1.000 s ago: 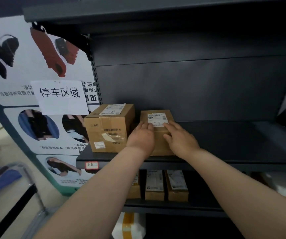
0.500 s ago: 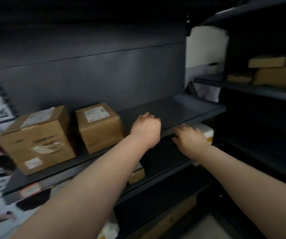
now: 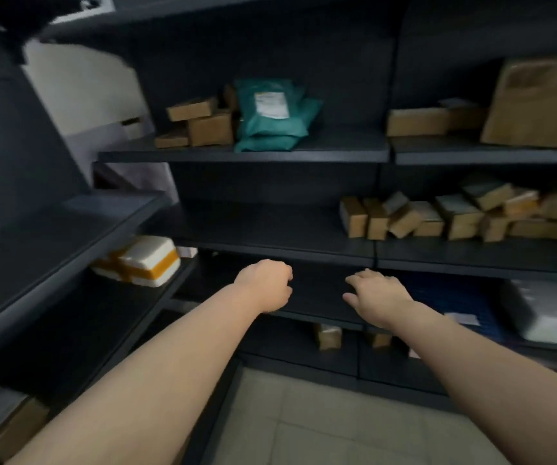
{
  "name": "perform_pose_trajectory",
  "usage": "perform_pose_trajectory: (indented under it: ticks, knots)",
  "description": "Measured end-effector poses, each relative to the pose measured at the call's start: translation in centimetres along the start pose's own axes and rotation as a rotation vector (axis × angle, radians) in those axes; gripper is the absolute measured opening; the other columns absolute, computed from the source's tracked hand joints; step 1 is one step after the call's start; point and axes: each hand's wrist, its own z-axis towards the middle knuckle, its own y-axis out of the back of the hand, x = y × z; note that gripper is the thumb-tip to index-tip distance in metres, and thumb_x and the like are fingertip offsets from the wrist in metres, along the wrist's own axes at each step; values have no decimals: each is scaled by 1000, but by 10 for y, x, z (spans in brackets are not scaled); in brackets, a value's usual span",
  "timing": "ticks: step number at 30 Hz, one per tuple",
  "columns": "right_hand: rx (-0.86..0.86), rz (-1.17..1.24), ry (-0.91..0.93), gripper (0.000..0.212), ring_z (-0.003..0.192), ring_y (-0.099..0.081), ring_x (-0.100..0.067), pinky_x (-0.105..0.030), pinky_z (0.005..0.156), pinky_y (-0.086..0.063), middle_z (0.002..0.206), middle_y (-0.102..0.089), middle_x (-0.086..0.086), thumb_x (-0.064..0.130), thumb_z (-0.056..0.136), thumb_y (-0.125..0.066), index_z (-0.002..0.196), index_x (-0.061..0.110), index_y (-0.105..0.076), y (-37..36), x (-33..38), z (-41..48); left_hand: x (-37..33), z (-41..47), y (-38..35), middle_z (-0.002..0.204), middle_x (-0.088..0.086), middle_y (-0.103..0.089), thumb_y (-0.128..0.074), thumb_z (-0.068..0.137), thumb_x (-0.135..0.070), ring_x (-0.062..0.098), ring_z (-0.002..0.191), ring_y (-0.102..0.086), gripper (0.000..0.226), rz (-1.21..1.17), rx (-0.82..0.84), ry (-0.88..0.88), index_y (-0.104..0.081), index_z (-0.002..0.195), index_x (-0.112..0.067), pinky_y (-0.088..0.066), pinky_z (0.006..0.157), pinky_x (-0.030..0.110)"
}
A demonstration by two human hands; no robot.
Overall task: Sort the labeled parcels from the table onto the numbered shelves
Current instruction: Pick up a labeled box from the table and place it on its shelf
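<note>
Hovering empty: left hand [image 3: 264, 286] curled; right hand [image 3: 379, 298] spread | parcels [image 3: 404, 220] brown cardboard (labels blurred)

We can read no text, number or brand, since blur smears the white label [image 3: 272, 104] on the teal mailer bag [image 3: 270, 132], what seem to be pale labels on the small cardboard boxes [image 3: 404, 221] along the middle shelf [image 3: 270, 229], and the white tag [image 3: 464, 318] at lower right.
</note>
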Motion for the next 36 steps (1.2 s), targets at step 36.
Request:
perform_pose_trajectory:
  ticks: [36]
  knots:
    - [-134,218,-1460,44,123,-51,-27,-41,95,-44,134,-53,-2,48,98,-38,133,25,-50,-28,-607,-389,-852,170,-46,132,4,-56,-54,95,-35,26,117,-55,42,159,244,-1306,-52,134,-20,-46,84,35]
